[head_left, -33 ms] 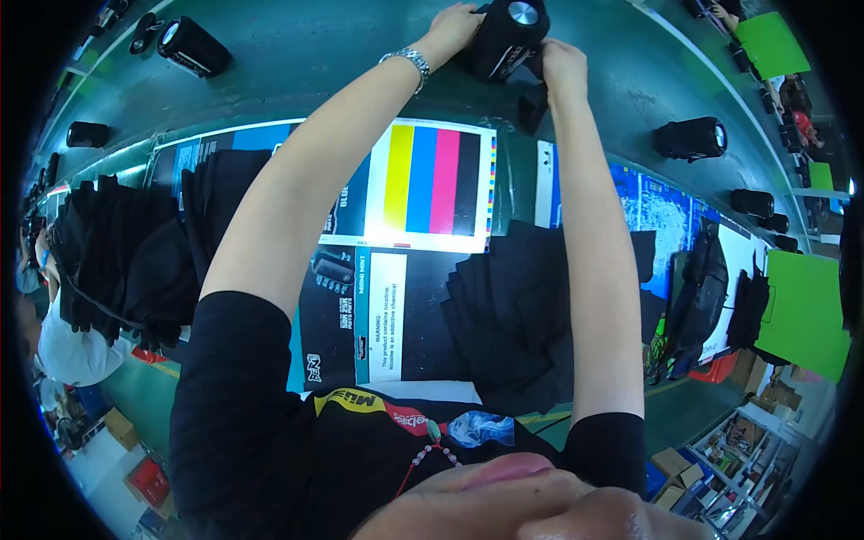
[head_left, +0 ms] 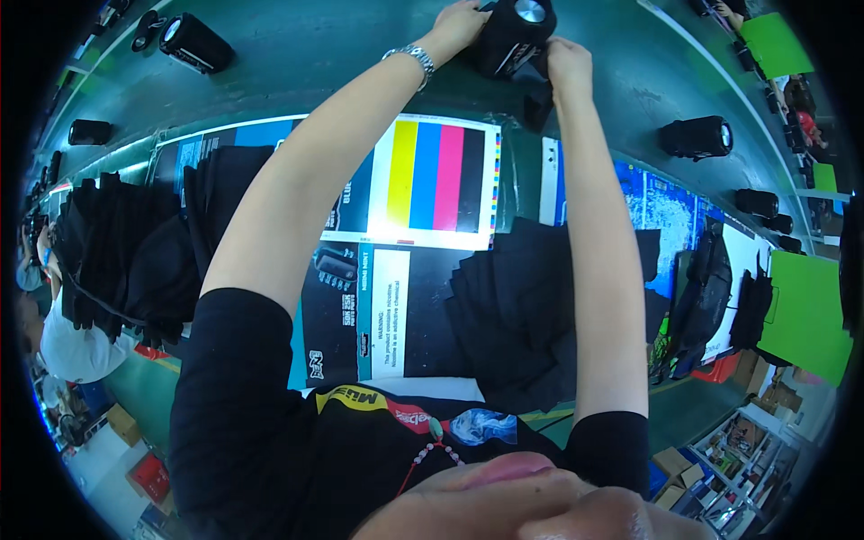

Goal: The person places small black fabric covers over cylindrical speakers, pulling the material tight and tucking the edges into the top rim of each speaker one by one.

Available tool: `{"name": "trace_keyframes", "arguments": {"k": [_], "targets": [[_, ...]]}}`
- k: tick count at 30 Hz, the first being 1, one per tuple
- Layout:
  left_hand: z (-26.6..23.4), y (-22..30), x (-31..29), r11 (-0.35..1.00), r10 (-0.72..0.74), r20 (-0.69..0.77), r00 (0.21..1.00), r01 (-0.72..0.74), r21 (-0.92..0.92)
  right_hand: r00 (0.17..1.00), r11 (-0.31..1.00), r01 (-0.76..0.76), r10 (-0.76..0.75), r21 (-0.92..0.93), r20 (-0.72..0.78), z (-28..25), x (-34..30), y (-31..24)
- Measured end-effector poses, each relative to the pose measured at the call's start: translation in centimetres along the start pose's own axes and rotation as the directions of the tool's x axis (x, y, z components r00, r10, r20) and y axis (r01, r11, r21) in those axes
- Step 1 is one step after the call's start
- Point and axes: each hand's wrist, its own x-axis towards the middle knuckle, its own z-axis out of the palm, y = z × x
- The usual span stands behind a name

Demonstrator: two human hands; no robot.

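At the top middle, a black cylindrical portable speaker (head_left: 515,40) with a shiny silver round end is between my two hands over the green surface. My left hand (head_left: 461,25), with a metal bracelet at its wrist, grips the speaker's left side; some of its fingers are hidden. On the other side, my right hand (head_left: 570,67) is closed against the speaker's right edge. Just below that hand hangs a small dark piece (head_left: 538,108), too dim to name. Nearer to me, between my forearms, lies a fanned stack of black cloth pieces (head_left: 508,306).
Printed sheets (head_left: 355,315) cover the near table. A heap of black cloth (head_left: 126,252) lies at the left. Other black speakers stand at the far left (head_left: 193,43) and right (head_left: 697,138). Green sheets (head_left: 805,315) are at the right, where a black bag-like item (head_left: 700,288) lies.
The whole view has shifted very slightly. Both hands keep their places on the speaker.
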Motion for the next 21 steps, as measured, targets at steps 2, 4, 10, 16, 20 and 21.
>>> {"name": "trace_keyframes", "arguments": {"k": [2, 4, 10, 16, 20, 21], "targets": [[1.0, -0.2, 0.7, 0.754, 0.280, 0.065, 0.958, -0.261, 0.603, 0.994, 0.973, 0.111, -0.107, -0.204, 0.028, -1.4, 0.8, 0.9], [2.1, 0.4, 1.3, 0.774, 0.399, 0.067, 0.915, -0.375, 0.510, 0.994, 0.961, 0.110, -0.105, -0.253, 0.034, -2.6, 1.6, 2.5], [2.1, 1.3, 1.6, 0.785, 0.245, 0.102, 0.964, -0.259, 0.562, 0.971, 0.894, 0.208, -0.141, -0.397, 0.192, -4.1, 3.8, 3.3], [1.3, 7.5, 0.6, 0.999, 0.011, -0.117, 0.993, -0.005, 0.051, 0.975, 0.873, 0.219, -0.215, -0.435, 0.058, -5.4, 3.3, 4.1], [0.5, 12.8, 0.0, 0.575, -0.238, -0.394, 0.888, -0.199, -0.794, 0.992, 0.924, 0.123, -0.127, -0.361, 0.013, -4.6, 2.4, 3.3], [-0.9, 13.8, -0.6, 0.320, -0.209, -0.034, 0.977, 0.035, -0.947, 0.991, 0.927, 0.129, -0.131, -0.353, 0.017, -4.3, 2.2, 3.6]]}}
